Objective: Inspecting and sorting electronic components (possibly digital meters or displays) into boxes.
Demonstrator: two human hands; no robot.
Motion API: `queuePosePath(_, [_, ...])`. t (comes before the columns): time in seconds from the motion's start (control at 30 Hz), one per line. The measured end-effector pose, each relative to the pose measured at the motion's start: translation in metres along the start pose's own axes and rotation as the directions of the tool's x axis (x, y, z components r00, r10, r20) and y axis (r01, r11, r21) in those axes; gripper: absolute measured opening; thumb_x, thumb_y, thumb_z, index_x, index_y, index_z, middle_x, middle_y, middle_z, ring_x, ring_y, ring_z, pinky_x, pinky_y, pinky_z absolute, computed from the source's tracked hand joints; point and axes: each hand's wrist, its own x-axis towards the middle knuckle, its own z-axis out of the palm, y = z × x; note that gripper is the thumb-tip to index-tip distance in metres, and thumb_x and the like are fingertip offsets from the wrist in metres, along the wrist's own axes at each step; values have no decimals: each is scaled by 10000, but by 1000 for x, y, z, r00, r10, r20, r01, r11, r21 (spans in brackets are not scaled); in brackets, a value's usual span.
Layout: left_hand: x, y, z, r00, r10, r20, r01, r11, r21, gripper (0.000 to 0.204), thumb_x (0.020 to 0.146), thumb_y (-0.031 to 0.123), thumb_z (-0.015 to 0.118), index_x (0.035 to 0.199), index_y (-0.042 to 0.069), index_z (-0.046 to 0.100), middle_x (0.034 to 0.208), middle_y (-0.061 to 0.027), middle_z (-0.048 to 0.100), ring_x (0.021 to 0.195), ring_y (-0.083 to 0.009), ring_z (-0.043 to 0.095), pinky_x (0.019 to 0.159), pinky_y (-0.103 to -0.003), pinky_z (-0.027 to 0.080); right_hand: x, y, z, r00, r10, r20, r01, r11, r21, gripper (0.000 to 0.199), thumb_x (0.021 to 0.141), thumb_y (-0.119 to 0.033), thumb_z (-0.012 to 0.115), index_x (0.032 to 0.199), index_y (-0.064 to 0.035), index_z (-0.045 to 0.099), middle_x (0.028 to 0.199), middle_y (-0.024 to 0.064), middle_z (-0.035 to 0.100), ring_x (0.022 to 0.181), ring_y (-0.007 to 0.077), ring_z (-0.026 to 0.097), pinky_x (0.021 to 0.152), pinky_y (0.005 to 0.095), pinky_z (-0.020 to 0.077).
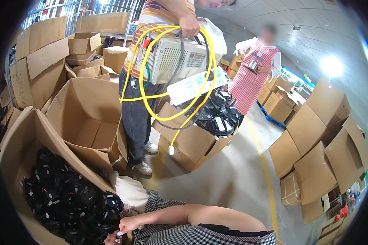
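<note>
At the lower edge, my right hand [131,223] is closed, its fingertips pinching a small white connector [119,234]. Just below it, partly cut off by the frame, my left hand [111,238] is closed round another small white connector [117,241]. Thin purple and orange wires [129,211] run above my right hand toward a black round-bodied part [113,200] with a pale label. That part lies against the heap of similar black parts [65,196] in a large open carton [57,143] at my left. Exactly how the connectors meet is hidden by my fingers.
Ahead, a person carries a vented metal box [173,57], looped yellow cable [210,45] and white power strip [197,85]. A carton [188,147] of bagged black parts stands beside them. Another person in a checked apron [252,77] holds a metal cup. Cartons [317,122] stack at right.
</note>
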Motion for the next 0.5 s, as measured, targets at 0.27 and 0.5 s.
queuePosePath(0.27, [-2, 1, -6, 999, -38, 33, 42, 992, -120, 243, 884, 94, 532, 1085, 40, 659, 926, -205, 639, 760, -381, 612, 654, -408, 494, -7, -15, 1, 999, -47, -7, 46, 995, -84, 288, 820, -250, 614, 684, 4, 615, 542, 70, 564, 498, 165, 532, 481, 359, 392])
queuePosePath(0.5, [-5, 0, -16, 995, 29, 101, -28, 1000, -13, 271, 890, 156, 516, 1125, 104, 641, 912, -187, 629, 749, -358, 611, 631, -403, 486, -8, -14, 7, 998, -58, -14, 56, 992, -113, 285, 818, -252, 614, 679, -3, 619, 528, 78, 561, 482, 181, 530, 473, 373, 388])
